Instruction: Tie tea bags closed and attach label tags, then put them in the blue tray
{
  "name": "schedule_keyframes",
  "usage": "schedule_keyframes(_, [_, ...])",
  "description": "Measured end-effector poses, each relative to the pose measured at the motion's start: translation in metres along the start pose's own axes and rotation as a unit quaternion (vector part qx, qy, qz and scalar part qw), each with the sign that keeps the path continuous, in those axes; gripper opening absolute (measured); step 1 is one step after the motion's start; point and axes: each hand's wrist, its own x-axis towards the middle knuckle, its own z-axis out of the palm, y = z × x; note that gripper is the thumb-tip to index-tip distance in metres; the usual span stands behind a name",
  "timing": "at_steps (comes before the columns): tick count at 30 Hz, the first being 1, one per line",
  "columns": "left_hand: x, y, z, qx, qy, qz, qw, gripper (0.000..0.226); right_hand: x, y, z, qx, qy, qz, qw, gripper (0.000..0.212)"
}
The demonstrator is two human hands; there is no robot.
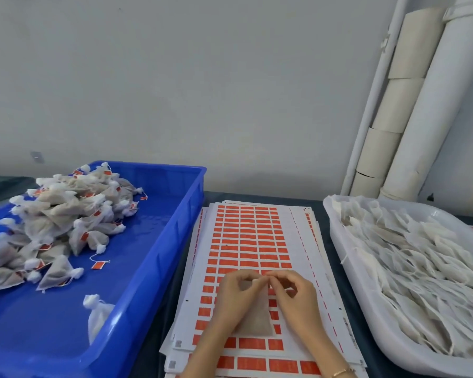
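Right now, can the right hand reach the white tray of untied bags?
Probably yes: the white tray lies open beside the right hand, nothing between them. But that hand and the left hand are pinching a tea bag.

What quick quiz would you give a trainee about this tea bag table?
1. True or false: the blue tray already holds tagged tea bags.
2. Where do the untied bags lie? A: in the white tray on the right. B: in the blue tray. C: on the floor.
3. Fill in: over the label sheets, the left hand and right hand pinch the top of one ___.
Key: 1 true; 2 A; 3 tea bag.
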Motion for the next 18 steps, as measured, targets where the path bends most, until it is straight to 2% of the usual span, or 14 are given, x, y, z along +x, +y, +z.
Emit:
schedule_keyframes(8, [0.0018, -0.0053, 0.0002, -0.024, 0.028, 0.015, 0.999, 0.008, -0.0051, -0.0019, 0.0036, -0.070, 0.004, -0.093, 0.993, 0.035])
schedule_keyframes(12, [0.0034, -0.0030, -0.0004, -0.039, 0.027, 0.015, 0.999, 0.007, -0.0039, -0.0026, 0.0011, -0.090, 0.036, -0.128, 0.987, 0.028])
schedule_keyframes(18, [0.0003, -0.0020, 0.0012, -0.061, 0.008, 0.027, 0.998, 0.010, -0.0057, -0.0011, 0.0007, -0.105, 0.079, -0.131, 0.983, 0.014])
